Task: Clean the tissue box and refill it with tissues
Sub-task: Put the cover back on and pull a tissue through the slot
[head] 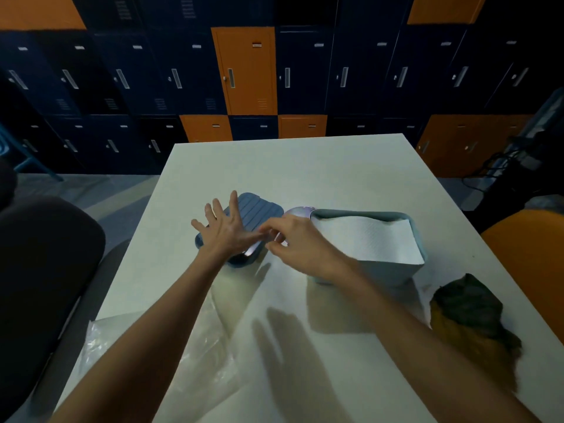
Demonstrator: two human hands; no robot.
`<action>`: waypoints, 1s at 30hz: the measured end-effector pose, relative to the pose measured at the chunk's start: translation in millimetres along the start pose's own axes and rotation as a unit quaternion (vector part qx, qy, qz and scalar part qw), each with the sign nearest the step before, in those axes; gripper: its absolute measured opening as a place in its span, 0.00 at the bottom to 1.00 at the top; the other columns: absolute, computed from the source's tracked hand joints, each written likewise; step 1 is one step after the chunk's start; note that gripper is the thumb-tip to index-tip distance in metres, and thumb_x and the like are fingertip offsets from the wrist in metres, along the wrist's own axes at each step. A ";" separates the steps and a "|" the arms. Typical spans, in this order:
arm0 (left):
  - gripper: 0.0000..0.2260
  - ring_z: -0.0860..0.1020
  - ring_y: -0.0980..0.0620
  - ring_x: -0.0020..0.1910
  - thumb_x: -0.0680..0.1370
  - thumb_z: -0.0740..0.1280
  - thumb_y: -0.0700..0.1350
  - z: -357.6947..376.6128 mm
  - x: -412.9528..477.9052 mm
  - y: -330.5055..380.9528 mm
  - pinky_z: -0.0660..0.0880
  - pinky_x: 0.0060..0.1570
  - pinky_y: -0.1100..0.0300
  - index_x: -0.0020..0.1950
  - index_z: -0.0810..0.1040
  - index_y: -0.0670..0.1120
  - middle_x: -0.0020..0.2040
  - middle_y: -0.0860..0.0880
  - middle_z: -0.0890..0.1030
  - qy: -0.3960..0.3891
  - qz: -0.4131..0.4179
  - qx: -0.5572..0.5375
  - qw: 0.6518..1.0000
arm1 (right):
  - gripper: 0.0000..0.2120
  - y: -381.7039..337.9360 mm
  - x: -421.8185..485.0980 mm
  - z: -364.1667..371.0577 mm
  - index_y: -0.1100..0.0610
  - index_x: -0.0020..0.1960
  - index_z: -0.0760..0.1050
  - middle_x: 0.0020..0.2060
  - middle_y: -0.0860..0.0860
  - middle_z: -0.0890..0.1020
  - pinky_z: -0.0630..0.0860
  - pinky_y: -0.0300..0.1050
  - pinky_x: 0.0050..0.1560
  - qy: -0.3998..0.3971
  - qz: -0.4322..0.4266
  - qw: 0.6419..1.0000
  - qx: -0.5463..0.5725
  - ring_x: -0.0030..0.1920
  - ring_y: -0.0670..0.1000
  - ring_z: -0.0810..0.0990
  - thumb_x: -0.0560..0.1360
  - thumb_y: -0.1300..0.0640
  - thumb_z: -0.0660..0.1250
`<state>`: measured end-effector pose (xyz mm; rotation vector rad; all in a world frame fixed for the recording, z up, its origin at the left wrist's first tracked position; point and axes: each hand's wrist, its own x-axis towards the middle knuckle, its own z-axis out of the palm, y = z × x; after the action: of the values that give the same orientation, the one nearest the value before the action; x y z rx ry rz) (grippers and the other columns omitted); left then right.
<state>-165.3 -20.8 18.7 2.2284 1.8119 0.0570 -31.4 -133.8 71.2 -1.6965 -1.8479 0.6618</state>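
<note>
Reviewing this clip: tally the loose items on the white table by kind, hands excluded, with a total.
Tissue box base, filled with tissues: 1
Blue ribbed lid: 1
Clear plastic wrapper: 1
Dark and yellow cloth: 1
Shiny item behind the box, unidentifiable: 1
Total: 5

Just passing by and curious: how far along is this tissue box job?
Mostly done, it seems. The tissues already sit inside the open tissue box, and the cloth lies aside. The left hand is spread over the blue lid; the right hand pinches something beside it. Left: closing the box with the lid.
</note>
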 end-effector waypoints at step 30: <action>0.60 0.62 0.44 0.69 0.58 0.76 0.62 -36.9 -42.1 19.6 0.62 0.70 0.38 0.75 0.34 0.63 0.74 0.51 0.54 -0.061 0.260 -0.203 0.942 | 0.06 -8.5 23.7 -68.5 0.56 0.50 0.75 0.47 0.57 0.80 0.79 0.56 0.50 0.141 0.222 0.923 0.280 0.48 0.56 0.79 0.74 0.58 0.69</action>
<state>-163.0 -58.3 64.6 2.2681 0.9919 0.3508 7.5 -111.2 128.6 -1.6981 -0.9481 0.9555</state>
